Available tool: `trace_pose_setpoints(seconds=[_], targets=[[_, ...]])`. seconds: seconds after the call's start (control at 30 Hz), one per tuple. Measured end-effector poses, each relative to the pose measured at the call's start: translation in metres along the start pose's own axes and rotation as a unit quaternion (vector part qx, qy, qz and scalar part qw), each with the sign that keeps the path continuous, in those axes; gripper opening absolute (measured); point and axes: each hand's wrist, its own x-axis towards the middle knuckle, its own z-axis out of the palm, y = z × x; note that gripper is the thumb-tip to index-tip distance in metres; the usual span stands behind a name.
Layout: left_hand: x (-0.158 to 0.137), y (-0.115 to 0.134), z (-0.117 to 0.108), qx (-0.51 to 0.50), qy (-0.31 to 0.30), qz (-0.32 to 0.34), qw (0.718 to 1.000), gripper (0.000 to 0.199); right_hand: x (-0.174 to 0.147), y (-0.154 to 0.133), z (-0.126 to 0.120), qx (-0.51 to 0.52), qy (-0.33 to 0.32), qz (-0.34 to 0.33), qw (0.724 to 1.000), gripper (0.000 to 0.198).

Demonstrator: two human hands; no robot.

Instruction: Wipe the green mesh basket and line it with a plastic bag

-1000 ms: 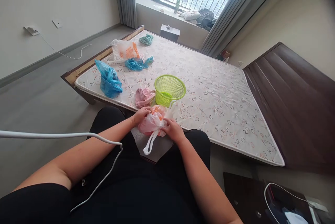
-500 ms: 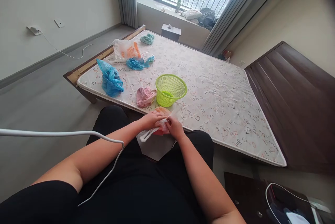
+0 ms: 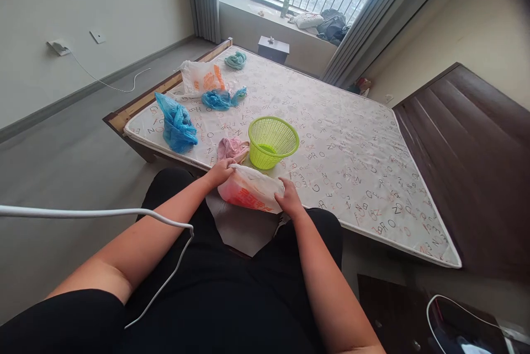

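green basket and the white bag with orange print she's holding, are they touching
Cannot tell. In the head view the white bag overlaps the green basket's base; no gap or contact shows plainly.

Plastic bags: six (image 3: 249, 194) (two blue); green basket (image 3: 273, 141): one.

Thin, glossy, crinkled plastic bag (image 3: 250, 195) with orange print; perforated lime plastic basket (image 3: 272, 142) at 12 o'clock; matt printed cloth mattress (image 3: 351, 149); wooden frame (image 3: 136, 106).
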Motion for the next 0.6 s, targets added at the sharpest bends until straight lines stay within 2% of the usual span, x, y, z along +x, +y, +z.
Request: trace_pose_setpoints(seconds=[0.03, 0.1, 0.17, 0.23, 0.3, 0.37, 0.43, 0.5, 0.6], targets=[[0.000, 0.000, 0.004, 0.002, -0.019, 0.022, 1.000, 0.022, -0.001, -0.005, 0.003, 0.008, 0.009, -0.034, 0.999, 0.068], [0.001, 0.000, 0.010, 0.006, -0.047, 0.055, 0.997, 0.022, -0.001, -0.013, 0.007, 0.017, -0.006, -0.042, 0.999, 0.069], [0.000, -0.001, 0.012, 0.023, -0.069, 0.061, 0.995, 0.025, 0.000, -0.018, 0.006, 0.005, -0.045, -0.007, 0.999, 0.056], [-0.005, 0.001, 0.015, 0.072, -0.076, 0.067, 0.992, 0.030, 0.002, -0.021, 0.005, -0.016, -0.070, 0.015, 0.997, 0.034], [-0.015, 0.007, 0.022, 0.137, -0.065, 0.109, 0.982, 0.042, 0.003, -0.024, 0.004, -0.029, -0.065, 0.004, 0.997, 0.021], [-0.026, 0.017, 0.033, 0.181, -0.056, 0.170, 0.967, 0.054, 0.004, -0.028, 0.006, -0.024, -0.057, -0.022, 0.998, 0.019], [-0.032, 0.024, 0.042, 0.187, -0.073, 0.192, 0.961, 0.047, 0.004, -0.032, 0.010, -0.018, -0.064, -0.053, 0.996, 0.017], [-0.028, 0.025, 0.044, 0.169, -0.088, 0.162, 0.968, 0.030, 0.004, -0.035, 0.012, -0.015, -0.061, -0.071, 0.996, 0.017], [-0.012, 0.013, 0.032, 0.113, -0.057, 0.063, 0.990, 0.027, 0.006, -0.030, 0.008, -0.022, -0.035, -0.025, 0.999, 0.016]])
